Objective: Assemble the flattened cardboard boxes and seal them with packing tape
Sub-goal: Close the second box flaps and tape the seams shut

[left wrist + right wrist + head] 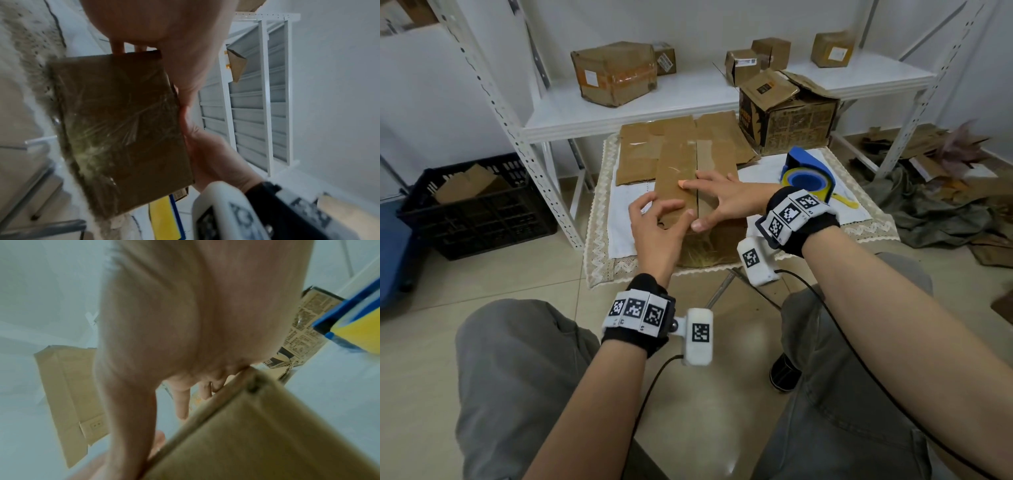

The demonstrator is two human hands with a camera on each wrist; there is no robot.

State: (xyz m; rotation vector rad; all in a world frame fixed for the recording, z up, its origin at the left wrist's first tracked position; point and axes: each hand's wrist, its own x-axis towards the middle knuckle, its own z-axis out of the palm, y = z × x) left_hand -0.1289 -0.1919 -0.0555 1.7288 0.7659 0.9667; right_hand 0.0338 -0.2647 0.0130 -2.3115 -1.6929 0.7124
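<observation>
A: One box (700,192) is up and standing on the tabletop (784,164), top flaps folded shut, seam untaped as far as I can see. Flattened cardboard (640,154) lies behind it, not yet assembled.

B: Grips?

A: Right hand (726,198) lies flat, fingers spread, pressing the flaps down. Left hand (657,222) curls round the near-left top edge, thumb on the flap. Tape dispenser (808,171) sits untouched, just right of the box.

B: Orientation?

A: Long axis and seam run away from the person, toward the shelf (688,99).
</observation>
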